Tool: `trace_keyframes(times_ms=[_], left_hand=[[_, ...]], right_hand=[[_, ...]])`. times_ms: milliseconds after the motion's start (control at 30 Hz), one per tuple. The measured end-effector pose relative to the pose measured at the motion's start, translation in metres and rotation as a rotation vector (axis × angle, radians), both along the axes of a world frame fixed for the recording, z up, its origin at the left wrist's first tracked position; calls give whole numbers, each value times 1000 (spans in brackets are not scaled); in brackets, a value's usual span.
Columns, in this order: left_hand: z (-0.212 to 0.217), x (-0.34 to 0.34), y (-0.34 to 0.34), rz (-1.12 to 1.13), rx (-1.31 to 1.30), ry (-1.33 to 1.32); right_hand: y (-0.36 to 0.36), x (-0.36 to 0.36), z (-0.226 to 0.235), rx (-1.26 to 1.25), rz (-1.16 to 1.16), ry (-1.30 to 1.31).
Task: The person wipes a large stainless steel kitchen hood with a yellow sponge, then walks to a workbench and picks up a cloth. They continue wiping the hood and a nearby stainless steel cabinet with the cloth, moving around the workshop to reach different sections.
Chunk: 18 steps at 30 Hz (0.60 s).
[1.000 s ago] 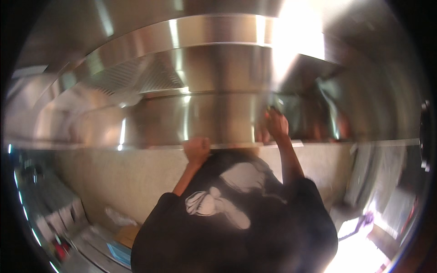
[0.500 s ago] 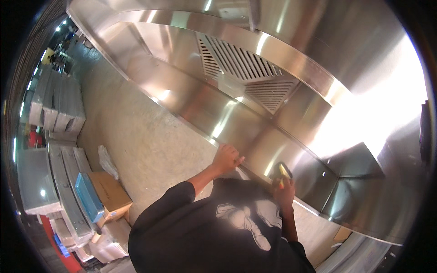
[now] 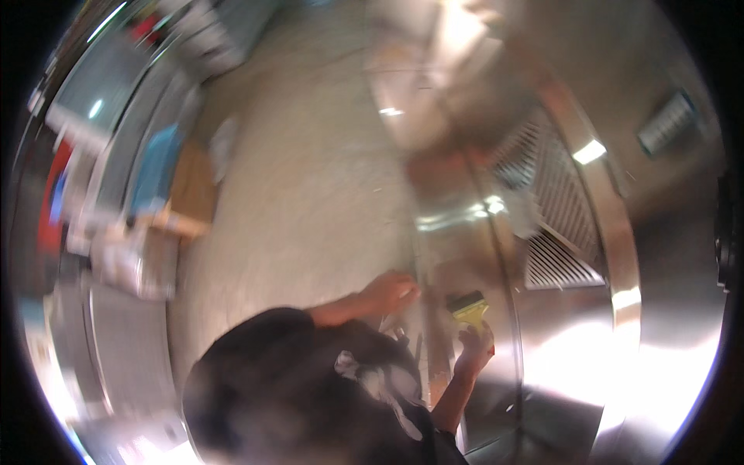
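Note:
My right hand (image 3: 477,349) is closed around a yellow scraper (image 3: 471,311) with a dark, wide edge, held just over the shiny stainless steel panel (image 3: 465,256) of a large hood. The scraper's dark edge points away from me. My left hand (image 3: 390,294) is at the near rim of the steel, to the left of the scraper. Its fingers look bent but are smeared by motion, so their grip does not show clearly.
Slotted metal baffle filters (image 3: 562,267) are set into the hood at right. A blue-and-white cylinder (image 3: 666,122) is on the steel at upper right. At left are a cardboard box (image 3: 192,182), a blue box (image 3: 155,170) and wrapped grey steel units (image 3: 128,333) on the concrete floor (image 3: 310,170).
My view has swung left, so the hood now runs up the right side. My right hand has brought the scraper up over the panel. My left hand stays near the rim.

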State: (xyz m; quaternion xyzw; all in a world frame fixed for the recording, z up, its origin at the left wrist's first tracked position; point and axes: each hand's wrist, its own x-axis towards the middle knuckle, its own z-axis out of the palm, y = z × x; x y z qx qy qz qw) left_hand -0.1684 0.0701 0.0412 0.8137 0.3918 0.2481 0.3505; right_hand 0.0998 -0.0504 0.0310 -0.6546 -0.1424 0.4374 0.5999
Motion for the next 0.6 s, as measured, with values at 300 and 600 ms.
trace_keyframes(times_ms=[300,600], left_hand=[[-7,-105,-111,603,-463,110],[-50,-179,-33,422,-473,-68]], right_hand=[[46,25,-44,-163,139,2],[84,-41,-24,-175,-129,-189]])
